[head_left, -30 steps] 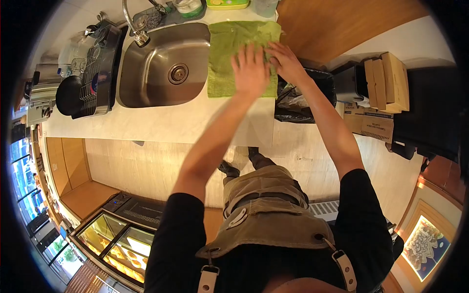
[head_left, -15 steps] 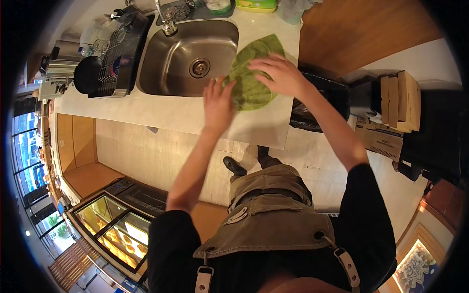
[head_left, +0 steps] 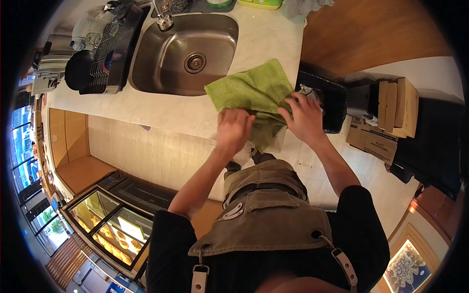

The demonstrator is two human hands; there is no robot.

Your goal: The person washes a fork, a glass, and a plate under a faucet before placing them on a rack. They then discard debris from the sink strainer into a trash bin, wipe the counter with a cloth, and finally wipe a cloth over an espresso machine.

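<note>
Both of my hands are on the green cloth (head_left: pixel 254 88), which lies to the right of the sink (head_left: pixel 161 71) and toward me, on the pale worktop (head_left: pixel 171 108). My left hand (head_left: pixel 234 131) is narrow, its fingers curled in on the cloth's near left edge. My right hand (head_left: pixel 305 117) touches the right side, fingers bent and thumb angled in toward the folds; I cannot tell whether they close tightly on it. Between my hands the cloth is creased, its far part spread toward the sink's near right corner and one near corner drooping over the worktop's front edge.

Left of the sink stands the dish rack (head_left: pixel 117 80), with a dark round pan (head_left: pixel 79 70) at its left side. At the sink's far left is the faucet (head_left: pixel 164 22); beyond its far right corner sits a yellow-green container (head_left: pixel 261 4). Farther right, past the worktop's end, are the black-lined bin (head_left: pixel 333 113) and cardboard boxes (head_left: pixel 400 110).
</note>
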